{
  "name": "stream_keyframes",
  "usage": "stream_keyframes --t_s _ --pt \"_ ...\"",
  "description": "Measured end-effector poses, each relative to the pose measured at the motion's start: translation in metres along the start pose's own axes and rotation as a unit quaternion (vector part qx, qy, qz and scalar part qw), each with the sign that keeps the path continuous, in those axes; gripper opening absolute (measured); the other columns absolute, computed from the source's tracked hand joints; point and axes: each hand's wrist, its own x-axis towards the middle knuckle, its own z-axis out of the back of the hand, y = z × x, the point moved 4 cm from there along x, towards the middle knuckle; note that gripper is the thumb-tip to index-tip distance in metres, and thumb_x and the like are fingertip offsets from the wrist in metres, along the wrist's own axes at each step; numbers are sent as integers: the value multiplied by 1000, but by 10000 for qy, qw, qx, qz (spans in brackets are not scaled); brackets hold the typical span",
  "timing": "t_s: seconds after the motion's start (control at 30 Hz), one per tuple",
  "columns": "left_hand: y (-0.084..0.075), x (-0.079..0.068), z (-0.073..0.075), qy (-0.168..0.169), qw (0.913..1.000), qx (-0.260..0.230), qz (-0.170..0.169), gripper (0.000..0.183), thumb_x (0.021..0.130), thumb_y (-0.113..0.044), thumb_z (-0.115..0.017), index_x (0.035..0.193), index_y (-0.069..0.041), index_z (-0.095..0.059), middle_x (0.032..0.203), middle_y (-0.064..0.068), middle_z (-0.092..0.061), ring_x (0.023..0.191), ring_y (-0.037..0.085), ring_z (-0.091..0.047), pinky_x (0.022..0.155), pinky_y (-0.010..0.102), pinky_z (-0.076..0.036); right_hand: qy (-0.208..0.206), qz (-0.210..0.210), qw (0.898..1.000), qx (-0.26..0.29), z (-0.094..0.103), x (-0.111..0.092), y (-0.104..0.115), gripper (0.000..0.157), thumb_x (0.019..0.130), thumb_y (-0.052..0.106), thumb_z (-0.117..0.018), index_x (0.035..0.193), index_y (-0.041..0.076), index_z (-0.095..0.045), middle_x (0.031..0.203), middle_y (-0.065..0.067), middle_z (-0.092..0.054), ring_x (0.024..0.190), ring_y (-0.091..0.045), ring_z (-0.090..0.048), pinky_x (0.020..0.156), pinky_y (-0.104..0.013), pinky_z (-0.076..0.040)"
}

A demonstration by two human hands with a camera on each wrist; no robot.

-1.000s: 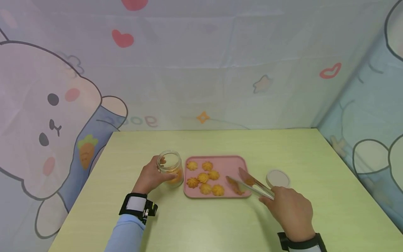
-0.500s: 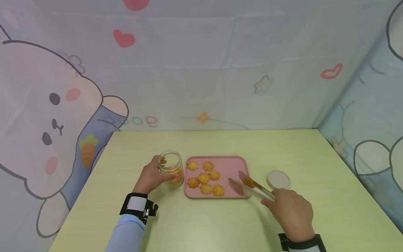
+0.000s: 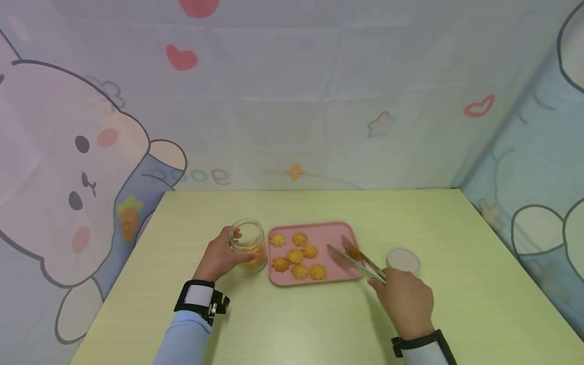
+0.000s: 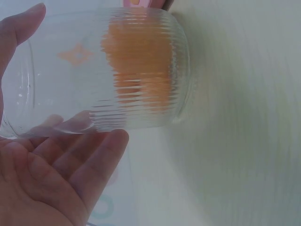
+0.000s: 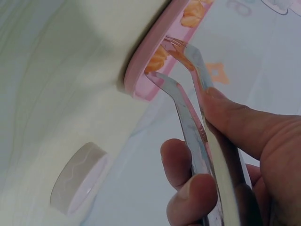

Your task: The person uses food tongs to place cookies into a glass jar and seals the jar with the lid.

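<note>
My left hand holds a clear glass jar, its thumb and fingers on either side of the wall. Ribbed glass blurs the orange cookies in the jar's base. With my right hand I grip metal tongs, thumb on one arm and curled fingers on the other. Their tips are apart over the right part of a pink tray. One piped cookie shows between the tips in the right wrist view. Several more golden cookies lie on the tray's left half.
A round whitish lid lies on the pale table, right of the tray and just behind my right hand. A printed cloth hangs behind the table's back edge and along the sides.
My right hand and the tongs have shifted left and slightly back. The tray has turned a little, its right end farther back. My left hand and the jar stay put.
</note>
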Motion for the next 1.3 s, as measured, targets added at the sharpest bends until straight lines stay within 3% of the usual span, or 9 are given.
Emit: stream_keyframes --t_s 0.83,1.3 --pt "1 2 -1 -84 9999 68 -83 89 66 -43 -83 133 -2 -43 132 20 -56 115 35 -52 88 54 -48 -787 415 9960 32 12 7 10 36 72 39 -79 87 7 -76 50 -4 -58 39 -17 -45 29 -32 -30" --pt "1 1 0 -43 10000 35 -28 90 65 -44 -83 133 -2 -43 133 20 -56 115 34 -52 88 53 -48 -1036 664 9924 104 29 12 29 34 72 38 -79 84 7 -75 47 -1 -54 38 -15 -42 29 -30 -28"
